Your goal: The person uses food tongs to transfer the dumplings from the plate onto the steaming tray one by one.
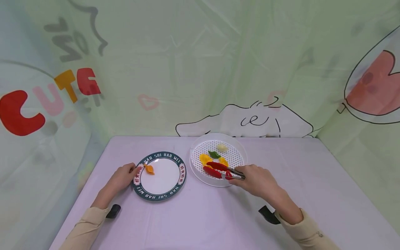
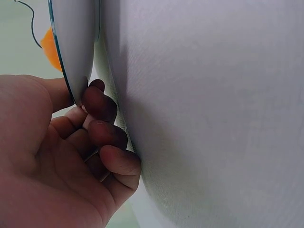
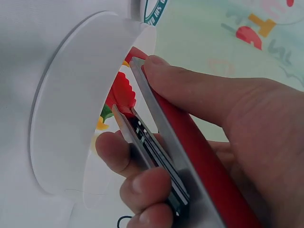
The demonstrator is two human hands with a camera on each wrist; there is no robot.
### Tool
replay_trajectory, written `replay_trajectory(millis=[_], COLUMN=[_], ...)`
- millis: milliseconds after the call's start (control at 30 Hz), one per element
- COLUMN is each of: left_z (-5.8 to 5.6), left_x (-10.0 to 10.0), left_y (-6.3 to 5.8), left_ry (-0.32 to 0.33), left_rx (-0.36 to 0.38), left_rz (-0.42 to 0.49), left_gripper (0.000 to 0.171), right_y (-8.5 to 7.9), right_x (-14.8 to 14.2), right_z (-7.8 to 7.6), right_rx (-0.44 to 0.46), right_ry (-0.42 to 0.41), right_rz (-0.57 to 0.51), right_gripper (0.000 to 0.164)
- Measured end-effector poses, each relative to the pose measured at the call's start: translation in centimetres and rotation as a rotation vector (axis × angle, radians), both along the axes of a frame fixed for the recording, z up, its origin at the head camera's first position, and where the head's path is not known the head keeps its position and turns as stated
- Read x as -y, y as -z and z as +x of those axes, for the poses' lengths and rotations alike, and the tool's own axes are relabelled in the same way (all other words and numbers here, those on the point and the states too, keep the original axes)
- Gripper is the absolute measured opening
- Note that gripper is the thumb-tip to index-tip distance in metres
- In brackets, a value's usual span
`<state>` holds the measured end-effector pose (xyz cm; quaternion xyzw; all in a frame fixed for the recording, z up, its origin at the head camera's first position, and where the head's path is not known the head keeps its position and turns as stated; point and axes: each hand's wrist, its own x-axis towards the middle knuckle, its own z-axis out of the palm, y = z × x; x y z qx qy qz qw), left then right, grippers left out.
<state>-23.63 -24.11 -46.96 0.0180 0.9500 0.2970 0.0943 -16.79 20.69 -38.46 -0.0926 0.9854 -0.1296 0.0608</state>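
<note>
On the left, my left hand (image 1: pixel 124 176) pinches the rim of a round white plate (image 1: pixel 160 182) with a green lettered border. The left wrist view shows the thumb above the rim and curled fingers beneath. An orange wonton-shaped piece (image 1: pixel 149 169) lies on the plate near the thumb. My right hand (image 1: pixel 258 180) holds red-and-metal tongs (image 3: pixel 183 133), their red heads over a white perforated basket (image 1: pixel 236 156). Yellow pieces (image 1: pixel 205 159), a green piece (image 1: pixel 214 155) and a cream piece (image 1: pixel 222 148) lie inside. Whether the tong heads grip a piece, I cannot tell.
Plate and basket stand side by side on a table with a pale lilac cloth (image 1: pixel 193 222). A green printed curtain (image 1: pixel 162 69) hangs behind the table and at both sides. Dark straps (image 1: pixel 269 215) show at both wrists.
</note>
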Motion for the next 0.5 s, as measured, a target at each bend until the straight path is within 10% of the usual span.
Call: replay_trajectory(millis=[500], left_z=[0.0], left_x=[0.1], left_y=[0.0], left_ry=[0.004], left_rx=[-0.004], left_rz=[-0.006], left_gripper=[0.027], right_y=[-2.4], right_x=[0.6], right_z=[0.5], right_rx=[-0.047], right_ry=[0.046], right_rz=[-0.048], right_gripper=[0.082])
